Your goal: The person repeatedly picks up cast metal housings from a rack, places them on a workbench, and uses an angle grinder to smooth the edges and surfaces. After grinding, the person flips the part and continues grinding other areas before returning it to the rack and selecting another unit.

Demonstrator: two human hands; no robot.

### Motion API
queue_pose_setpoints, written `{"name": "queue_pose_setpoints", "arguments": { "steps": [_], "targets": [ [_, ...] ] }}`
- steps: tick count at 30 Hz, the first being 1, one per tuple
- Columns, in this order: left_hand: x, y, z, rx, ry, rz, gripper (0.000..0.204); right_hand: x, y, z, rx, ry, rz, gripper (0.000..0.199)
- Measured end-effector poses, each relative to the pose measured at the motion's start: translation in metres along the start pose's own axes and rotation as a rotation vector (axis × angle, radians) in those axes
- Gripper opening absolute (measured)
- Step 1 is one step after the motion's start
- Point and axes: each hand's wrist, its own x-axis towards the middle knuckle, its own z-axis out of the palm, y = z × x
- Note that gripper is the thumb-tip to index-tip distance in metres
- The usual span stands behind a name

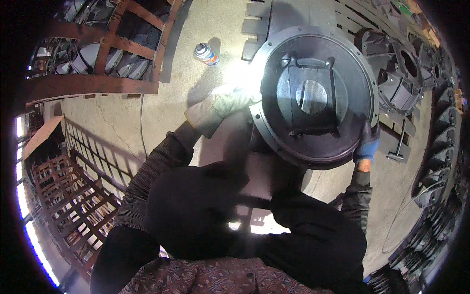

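Note:
A large round metal bell housing (355, 93) is in front of me, its wide open side toward me. Its pale flange has bolt holes, and a rectangular frame and a round opening show within its dark inside. My left hand (224, 107), in a pale work glove, grips the flange at its left edge; some of its fingers are hidden and bright light washes over the glove. On the lower right, my right hand (367, 143), in a blue and dark glove, holds the rim, its fingers partly out of sight.
A spray can (207, 55) stands on the floor at the upper left, near a brown metal rack (93, 85) of parts. More housings (399, 71) lie to the right, above a T-shaped metal tool (399, 147). Another slatted rack (73, 196) is at the left.

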Motion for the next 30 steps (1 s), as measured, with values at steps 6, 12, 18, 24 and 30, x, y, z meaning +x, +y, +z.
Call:
{"name": "queue_pose_setpoints", "arguments": {
  "steps": [6, 12, 18, 24, 30],
  "targets": [
    [-0.023, -0.053, -0.008, 0.533, 0.121, -0.026, 0.033, -0.005, -0.022, 0.009, 0.016, -0.030, -0.024, 0.063],
    [-0.043, -0.071, -0.011, -0.697, 0.274, -0.315, 0.040, 0.000, -0.004, 0.002, -0.222, -0.034, -0.247, 0.055],
    [-0.006, -0.057, -0.021, 0.307, 0.183, -0.004, 0.045, 0.004, 0.008, -0.008, -0.480, -0.098, -0.421, 0.054],
    [0.027, -0.046, -0.027, 0.450, 0.242, 0.116, 0.048, 0.014, -0.015, -0.018, -0.070, -0.062, 0.181, 0.061],
    [0.049, 0.009, -0.045, 0.544, 0.161, 0.084, 0.060, 0.073, -0.028, -0.030, -0.259, -0.373, -0.190, 0.044]
  ]
}}
